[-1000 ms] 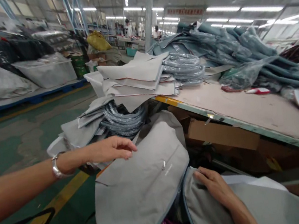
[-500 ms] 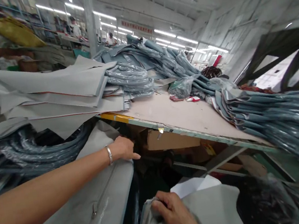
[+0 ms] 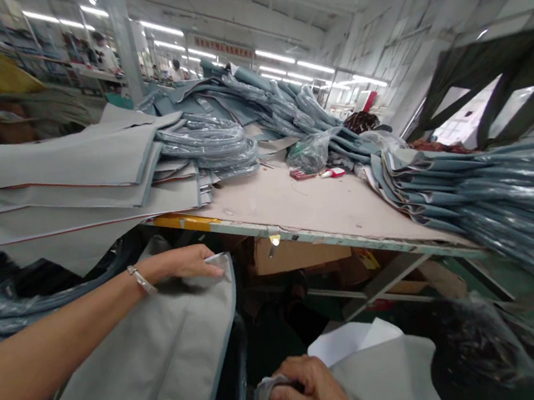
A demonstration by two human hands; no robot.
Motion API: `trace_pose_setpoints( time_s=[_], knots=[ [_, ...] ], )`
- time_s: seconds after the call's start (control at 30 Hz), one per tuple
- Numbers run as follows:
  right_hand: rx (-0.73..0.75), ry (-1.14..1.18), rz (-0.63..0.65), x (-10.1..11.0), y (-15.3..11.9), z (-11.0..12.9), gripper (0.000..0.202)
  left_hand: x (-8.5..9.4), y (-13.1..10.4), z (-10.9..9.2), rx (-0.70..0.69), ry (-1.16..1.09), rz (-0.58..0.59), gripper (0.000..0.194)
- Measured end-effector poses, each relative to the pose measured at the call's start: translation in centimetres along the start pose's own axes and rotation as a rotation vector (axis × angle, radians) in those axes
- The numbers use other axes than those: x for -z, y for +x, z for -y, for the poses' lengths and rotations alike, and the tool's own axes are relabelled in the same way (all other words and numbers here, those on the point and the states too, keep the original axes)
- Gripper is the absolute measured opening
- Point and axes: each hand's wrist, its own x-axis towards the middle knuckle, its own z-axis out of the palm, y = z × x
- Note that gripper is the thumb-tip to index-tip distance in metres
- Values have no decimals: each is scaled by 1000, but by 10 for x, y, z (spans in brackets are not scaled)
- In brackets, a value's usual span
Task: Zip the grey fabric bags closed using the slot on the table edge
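Observation:
My left hand [image 3: 189, 262], with a silver bracelet at the wrist, is closed on the upper edge of a grey fabric panel [image 3: 177, 343]. A zipper runs down this panel, with a pull and pale lettering near the bottom, and blue-grey piping trims its right edge. The left fingertips are hidden behind the cloth. At the bottom centre my right hand [image 3: 314, 390] grips the bunched edge of another grey fabric piece [image 3: 386, 374], its thumb on top. White sheet material [image 3: 344, 337] shows behind that piece.
A worktable [image 3: 297, 202] stands ahead, bearing stacked grey panels [image 3: 55, 162], plastic-wrapped piping coils [image 3: 210, 145] and bundled blue-grey pieces [image 3: 483, 198]. Beneath it are a cardboard box [image 3: 298, 255] and slanted metal legs [image 3: 386, 286]. A dark plastic bag [image 3: 482, 342] lies lower right.
My left hand has moved left and taken hold of the zippered panel's upper edge, whose corner is now raised. My right hand keeps its grip. The view has shifted slightly right.

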Motion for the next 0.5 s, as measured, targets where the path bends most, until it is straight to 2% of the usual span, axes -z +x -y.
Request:
trace_pose_setpoints(
  time_s=[0.13,0.3,0.4,0.5],
  knots=[
    [40,31,0,0,0,3,29,1,-28,-7,-120,-166,-73,54],
    [38,100,-6,-2,2,16,38,-15,-42,-23,-206,-285,-182,51],
    [86,59,-21,10,-1,35,43,-10,-51,-42,-278,-298,-193,46],
    [201,-161,-133,36,-13,60,42,6,-69,-67,-338,-274,-219,36]
  ],
)
